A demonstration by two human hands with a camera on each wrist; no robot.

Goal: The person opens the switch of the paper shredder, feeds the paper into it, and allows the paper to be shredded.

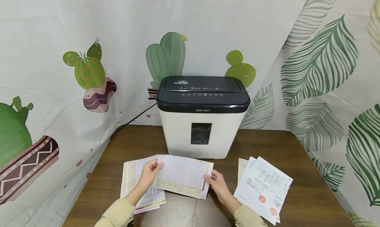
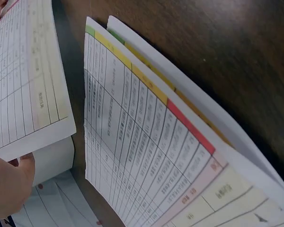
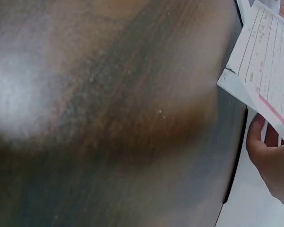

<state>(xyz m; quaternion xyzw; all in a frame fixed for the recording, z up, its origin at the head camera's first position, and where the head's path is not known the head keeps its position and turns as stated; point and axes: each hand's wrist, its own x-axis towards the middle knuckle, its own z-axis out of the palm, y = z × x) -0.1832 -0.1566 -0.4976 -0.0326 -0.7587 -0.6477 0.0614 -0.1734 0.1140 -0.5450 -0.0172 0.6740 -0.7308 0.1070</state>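
Printed table sheets (image 1: 183,174) with a cream strip along the lower edge are stretched between both hands, in front of the shredder (image 1: 181,134). My left hand (image 1: 149,174) pinches their left edge between thumb and fingers. At the opposite edge, my right hand (image 1: 219,184) grips with its thumb on top; its fingers are partly hidden behind the paper. In the left wrist view, the left hand (image 2: 12,184) holds the sheets' white margin. The right wrist view catches the right hand (image 3: 277,163) at the edge with the red strip.
Beside the left forearm lies a stack of similar forms (image 1: 145,187), its layers spread apart in the left wrist view. White papers with red stamps (image 1: 264,187) lie on the right of the brown wooden table (image 1: 308,184). A black cord (image 1: 133,120) runs left from the shredder.
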